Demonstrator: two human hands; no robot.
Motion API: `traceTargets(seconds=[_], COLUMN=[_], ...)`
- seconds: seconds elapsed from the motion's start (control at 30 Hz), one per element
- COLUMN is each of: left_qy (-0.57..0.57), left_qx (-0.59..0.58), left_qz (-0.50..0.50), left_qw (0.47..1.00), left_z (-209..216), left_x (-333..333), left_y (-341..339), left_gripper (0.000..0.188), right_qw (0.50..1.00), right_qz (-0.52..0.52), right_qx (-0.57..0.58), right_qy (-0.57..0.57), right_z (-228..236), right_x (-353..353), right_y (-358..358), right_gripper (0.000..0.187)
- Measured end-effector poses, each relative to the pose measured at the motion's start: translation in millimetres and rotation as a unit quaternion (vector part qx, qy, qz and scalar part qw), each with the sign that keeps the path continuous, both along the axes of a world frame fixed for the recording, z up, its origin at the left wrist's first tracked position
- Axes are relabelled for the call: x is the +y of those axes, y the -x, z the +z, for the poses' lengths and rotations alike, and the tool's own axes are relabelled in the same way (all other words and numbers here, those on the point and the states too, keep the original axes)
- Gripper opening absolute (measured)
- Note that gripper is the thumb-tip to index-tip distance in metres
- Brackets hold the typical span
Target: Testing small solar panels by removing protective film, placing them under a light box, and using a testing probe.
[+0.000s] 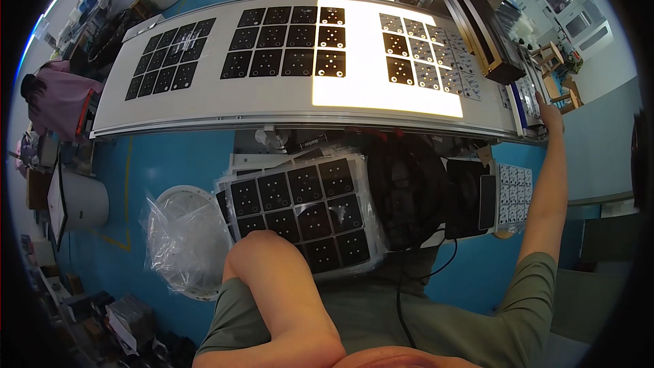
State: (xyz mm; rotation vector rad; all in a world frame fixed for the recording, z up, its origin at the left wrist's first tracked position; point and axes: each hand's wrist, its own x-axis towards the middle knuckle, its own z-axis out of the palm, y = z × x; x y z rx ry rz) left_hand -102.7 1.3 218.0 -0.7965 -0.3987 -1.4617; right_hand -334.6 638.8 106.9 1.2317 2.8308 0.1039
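Observation:
Stretched out to the far right, my right hand [552,118] is at the end of the long white conveyor table [272,103]. It is beside a printed clear sheet [528,99] and a blue bar [519,114]; most of its fingers are hidden, so its grip does not show. My left arm [286,286] is bent, its elbow over a stack of plastic-wrapped sheets with black squares [300,208], and my left hand is out of the picture. On the conveyor lie sheets of black squares with white dots [283,44], some under a bright light patch [361,92].
A dark beam [487,41] crosses above the conveyor's right part. Below it sit a black chair-like object [405,191] and a pile of printed cards [514,194]. A white bin [197,194] holding clear plastic stands left. People [61,99] sit at the far left.

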Motion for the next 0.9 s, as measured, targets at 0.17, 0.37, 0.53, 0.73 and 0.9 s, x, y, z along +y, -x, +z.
traceTargets(seconds=[0.17, 0.37, 0.53, 0.73, 0.9], left_qy=[0.0, 0.005, 0.01, 0.008, 0.007], left_qx=[0.004, -0.004, -0.007, 0.004, 0.007], left_qz=[-0.003, 0.01, -0.007, 0.005, 0.02], left_qw=[1.0, 1.0, 1.0, 1.0, 1.0], left_z=[0.1, -0.8, -0.9, 0.1, 0.2], left_x=[0.0, 0.4, 0.3, 3.0, 3.6], left_y=[-0.6, -0.9, -2.0, 3.4, 6.2], left_gripper=[0.018, 0.018, 0.018, 0.019, 0.018], right_qw=[0.999, 0.999, 0.997, 0.995, 0.995], right_qz=[0.007, 0.004, 0.019, 0.024, 0.024], right_qx=[0.016, 0.014, 0.028, 0.049, 0.049], right_qy=[-0.04, -0.035, -0.065, -0.086, -0.087], right_z=[-6.7, -5.7, -6.1, -10.1, -13.7], right_x=[11.1, 2.3, 0.6, 4.7, 13.7], right_y=[1.4, 2.9, 0.3, -0.1, 0.9], right_gripper=[0.107, 0.107, 0.106, 0.104, 0.104])
